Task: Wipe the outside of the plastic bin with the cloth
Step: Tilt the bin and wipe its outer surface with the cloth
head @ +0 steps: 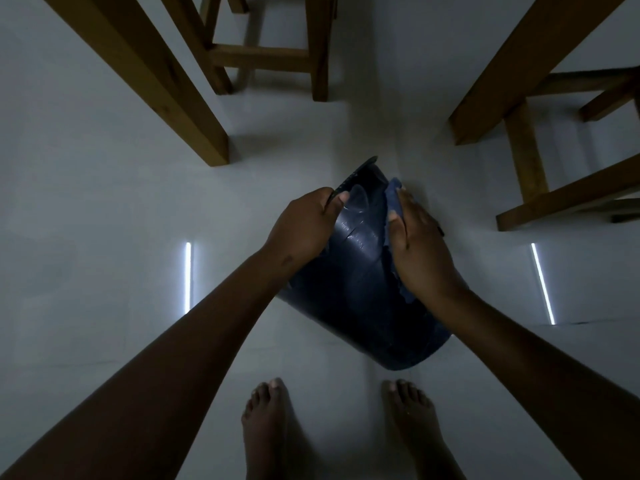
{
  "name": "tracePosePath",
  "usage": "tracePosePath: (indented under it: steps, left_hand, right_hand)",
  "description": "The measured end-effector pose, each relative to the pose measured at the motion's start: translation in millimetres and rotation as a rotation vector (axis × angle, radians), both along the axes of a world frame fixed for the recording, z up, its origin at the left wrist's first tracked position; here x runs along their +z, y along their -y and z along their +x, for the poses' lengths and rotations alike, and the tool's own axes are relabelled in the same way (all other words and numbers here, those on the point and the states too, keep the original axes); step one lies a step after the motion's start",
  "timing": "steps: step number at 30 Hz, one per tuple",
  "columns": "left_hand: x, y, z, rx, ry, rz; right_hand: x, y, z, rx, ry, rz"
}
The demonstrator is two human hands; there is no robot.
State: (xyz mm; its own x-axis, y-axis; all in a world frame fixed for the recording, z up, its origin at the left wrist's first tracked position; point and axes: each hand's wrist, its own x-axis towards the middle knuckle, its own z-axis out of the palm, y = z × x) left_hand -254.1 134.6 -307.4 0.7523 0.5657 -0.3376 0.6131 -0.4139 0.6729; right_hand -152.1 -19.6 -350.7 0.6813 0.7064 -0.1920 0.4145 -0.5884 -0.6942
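A dark blue plastic bin point(360, 285) is held tilted above the pale floor, its base toward me and its rim pointing away. My left hand point(304, 225) grips the bin's rim at the upper left, thumb on the outer wall. My right hand point(420, 247) lies flat on the bin's right side and presses a blue cloth point(393, 202) against the wall. The cloth's ragged edge shows along my fingers and wrist; most of it is hidden under the palm.
Wooden table legs point(156, 81) slant in at the upper left and upper right point(519, 71). A wooden stool frame point(270, 57) stands at the top centre, another point(540, 174) at the right. My bare feet point(266, 427) are on the glossy tiled floor point(104, 237) below the bin.
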Motion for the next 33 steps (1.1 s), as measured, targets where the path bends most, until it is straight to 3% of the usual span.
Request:
tracePosePath:
  steps: [6,11,20,26,33]
  left_hand:
    - [-2,1,7,0.031,-0.009,0.021]
    - [0,-1,-31,-0.06,0.022,-0.13]
    - [-3,7,-19,-0.014,0.153,0.098]
    - [2,2,12,-0.072,0.097,0.103]
    - [1,-4,-19,-0.097,0.004,-0.01]
  right_hand:
    - [10,26,-58,0.305,0.408,-0.12]
    - [7,23,-16,0.198,0.335,-0.088]
    - [2,19,12,0.072,0.001,0.061]
    - [9,35,-49,0.247,0.389,-0.095]
    - [5,37,-9,0.186,0.333,-0.046]
